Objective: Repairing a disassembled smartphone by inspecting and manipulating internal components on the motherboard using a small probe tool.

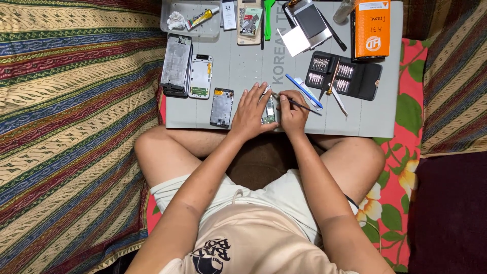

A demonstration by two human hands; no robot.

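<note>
I sit cross-legged in front of a grey work mat (243,68). My left hand (249,112) presses down on a small green circuit board (268,110) near the mat's front edge. A thin black tool (300,105) is gripped in my right hand (293,112), its tip pointing at the top of the board. Just left of my left hand lies a dark phone frame part (222,107).
Opened phone bodies (176,64) and a white phone part (201,76) lie at the mat's left. A black screwdriver bit case (345,75), blue tool (303,90), orange box (372,28), clear tray (192,18) and another phone (310,21) sit further back. Patterned cloth surrounds the mat.
</note>
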